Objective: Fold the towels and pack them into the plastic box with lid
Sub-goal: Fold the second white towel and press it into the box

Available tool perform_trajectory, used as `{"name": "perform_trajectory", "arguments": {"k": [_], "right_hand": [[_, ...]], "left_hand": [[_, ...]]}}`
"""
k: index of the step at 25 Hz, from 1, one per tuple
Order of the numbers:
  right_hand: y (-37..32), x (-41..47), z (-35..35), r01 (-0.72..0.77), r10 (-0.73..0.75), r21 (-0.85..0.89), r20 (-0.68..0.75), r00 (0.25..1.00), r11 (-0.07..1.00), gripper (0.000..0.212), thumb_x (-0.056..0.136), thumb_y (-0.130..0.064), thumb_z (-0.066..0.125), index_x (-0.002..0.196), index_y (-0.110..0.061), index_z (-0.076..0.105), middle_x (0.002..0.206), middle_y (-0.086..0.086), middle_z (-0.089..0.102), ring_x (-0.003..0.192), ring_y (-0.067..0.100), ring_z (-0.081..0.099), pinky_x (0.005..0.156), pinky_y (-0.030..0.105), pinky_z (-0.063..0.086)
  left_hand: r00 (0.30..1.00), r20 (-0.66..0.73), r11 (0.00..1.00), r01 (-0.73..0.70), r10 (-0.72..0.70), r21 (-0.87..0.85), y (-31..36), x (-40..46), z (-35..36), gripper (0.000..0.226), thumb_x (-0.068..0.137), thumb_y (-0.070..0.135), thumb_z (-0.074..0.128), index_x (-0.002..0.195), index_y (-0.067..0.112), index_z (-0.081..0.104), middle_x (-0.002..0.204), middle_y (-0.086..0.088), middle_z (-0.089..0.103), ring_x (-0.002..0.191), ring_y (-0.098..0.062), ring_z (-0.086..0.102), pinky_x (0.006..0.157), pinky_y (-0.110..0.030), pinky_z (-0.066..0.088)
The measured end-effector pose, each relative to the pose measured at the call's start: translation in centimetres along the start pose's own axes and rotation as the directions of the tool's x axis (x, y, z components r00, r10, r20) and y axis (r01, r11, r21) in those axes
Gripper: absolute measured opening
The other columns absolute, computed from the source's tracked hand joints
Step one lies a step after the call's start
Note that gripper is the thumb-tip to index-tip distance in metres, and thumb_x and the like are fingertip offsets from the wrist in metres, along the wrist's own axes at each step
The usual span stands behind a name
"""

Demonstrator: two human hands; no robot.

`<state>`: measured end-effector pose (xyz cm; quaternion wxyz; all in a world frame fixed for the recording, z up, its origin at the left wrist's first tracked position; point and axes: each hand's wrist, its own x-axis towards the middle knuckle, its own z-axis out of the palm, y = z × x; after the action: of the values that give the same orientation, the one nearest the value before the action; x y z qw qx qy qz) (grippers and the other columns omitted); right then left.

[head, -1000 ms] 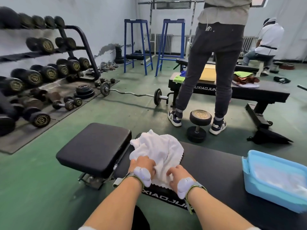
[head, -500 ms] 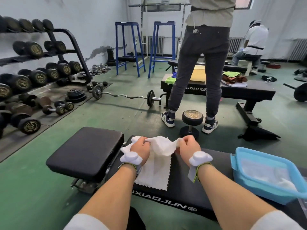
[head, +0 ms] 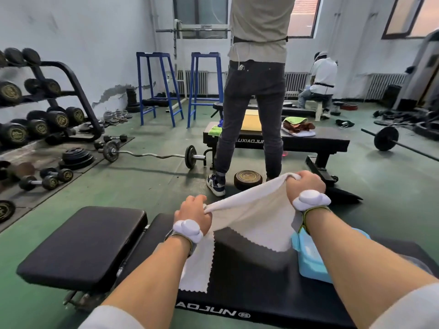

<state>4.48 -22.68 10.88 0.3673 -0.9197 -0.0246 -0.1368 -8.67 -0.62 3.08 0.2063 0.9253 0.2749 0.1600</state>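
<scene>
A white towel (head: 251,214) with zigzag edges hangs stretched in the air above the black bench (head: 249,276). My left hand (head: 193,213) grips its left top corner, low and near. My right hand (head: 305,184) grips the right top corner, higher and farther out. The towel's lower edges droop toward the bench pad. The light blue plastic box (head: 311,260) sits on the bench at the right, mostly hidden behind my right forearm; something white lies inside.
A black seat pad (head: 88,243) lies left of the bench. A person (head: 256,91) stands just beyond, beside a dumbbell (head: 248,179). A curl bar (head: 152,154), a dumbbell rack (head: 38,119) and a second bench (head: 308,138) with cloths surround the green floor.
Both hands have lifted the towel off the bench and pulled apart, spreading it open. My right hand rose and moved right; the view tilted upward.
</scene>
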Motion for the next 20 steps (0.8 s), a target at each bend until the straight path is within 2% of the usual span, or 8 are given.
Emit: {"name": "perform_trajectory", "arguments": {"k": [2,4,7,9,12,17,18,20], "right_hand": [[0.4,0.8,-1.2,-0.066,0.066,-0.005,0.011,0.998,0.998,0.032,0.093,-0.023,0.046,0.103,0.001,0.065,0.113,0.023,0.063,0.098,0.039,0.057,0.074,0.032,0.038],[0.0,0.2,-1.6,0.005,0.006,-0.067,0.172,0.985,0.998,0.033,0.091,-0.024,0.050,0.119,-0.010,0.062,0.120,0.018,0.056,0.106,0.038,0.056,0.085,0.033,0.044],[-0.3,-2.0,0.0,0.113,-0.088,-0.027,0.464,0.881,0.993,0.064,0.071,-0.034,0.072,0.131,-0.040,0.051,0.123,0.011,0.038,0.094,0.028,0.049,0.090,0.030,0.045],[-0.4,-3.3,1.8,0.195,-0.161,0.006,0.588,0.793,0.981,0.067,0.061,-0.052,0.076,0.125,-0.048,0.053,0.115,0.006,0.036,0.093,0.027,0.048,0.091,0.032,0.047],[-0.9,-3.5,2.8,0.271,-0.298,0.126,0.457,0.838,0.954,0.028,0.083,-0.044,0.065,0.100,-0.023,0.073,0.090,0.009,0.058,0.087,0.029,0.056,0.075,0.030,0.046],[-1.3,-0.4,1.2,0.045,-0.120,0.303,0.234,0.965,0.952,0.030,0.086,-0.031,0.056,0.076,-0.005,0.066,0.068,0.005,0.056,0.071,0.027,0.050,0.063,0.033,0.037],[-1.3,0.1,0.8,0.000,-0.077,0.335,0.217,0.973,0.942,0.032,0.084,-0.033,0.056,0.075,-0.004,0.063,0.064,0.001,0.050,0.067,0.024,0.046,0.061,0.032,0.036],[-1.2,1.0,-0.2,-0.037,-0.032,0.339,0.197,0.980,0.940,0.032,0.082,-0.034,0.056,0.069,-0.005,0.059,0.062,-0.001,0.046,0.066,0.023,0.044,0.061,0.032,0.034]], "left_hand": [[0.997,-0.002,0.990,0.073,-0.073,-0.121,0.6,0.8,-0.2,0.028,0.088,0.017,0.049,0.114,0.014,0.061,0.116,-0.012,0.061,0.104,-0.034,0.058,0.079,-0.033,0.043],[0.994,0.030,0.965,0.113,-0.109,-0.235,2.2,1.3,-0.8,0.023,0.091,0.019,0.050,0.108,0.015,0.065,0.108,-0.009,0.068,0.099,-0.030,0.062,0.074,-0.028,0.041],[0.997,0.050,0.952,-0.043,0.061,-0.303,6.0,1.4,-1.4,0.019,0.091,0.026,0.055,0.103,0.021,0.069,0.099,0.001,0.070,0.097,-0.020,0.063,0.078,-0.026,0.044],[0.987,0.033,0.940,-0.138,0.156,-0.311,8.2,1.4,-1.7,0.016,0.088,0.028,0.059,0.097,0.023,0.071,0.090,0.004,0.069,0.090,-0.017,0.062,0.076,-0.026,0.045],[0.972,0.023,0.929,-0.215,0.232,-0.300,8.9,1.5,-2.1,0.010,0.083,0.030,0.066,0.090,0.025,0.071,0.079,0.007,0.065,0.078,-0.014,0.058,0.069,-0.023,0.040],[0.972,0.229,0.996,-0.063,0.048,0.056,4.0,1.3,-0.8,0.019,0.092,0.024,0.051,0.089,0.015,0.068,0.095,-0.007,0.070,0.086,-0.026,0.059,0.076,-0.028,0.048],[0.967,0.255,1.000,0.012,-0.016,0.020,2.8,1.2,-0.3,0.021,0.092,0.027,0.052,0.080,0.016,0.065,0.089,-0.007,0.069,0.081,-0.027,0.058,0.074,-0.028,0.048],[0.935,0.344,0.914,0.211,-0.086,-0.347,1.2,0.7,0.6,0.026,0.092,0.029,0.056,0.070,0.017,0.063,0.078,-0.005,0.065,0.070,-0.024,0.058,0.071,-0.031,0.050]]}}
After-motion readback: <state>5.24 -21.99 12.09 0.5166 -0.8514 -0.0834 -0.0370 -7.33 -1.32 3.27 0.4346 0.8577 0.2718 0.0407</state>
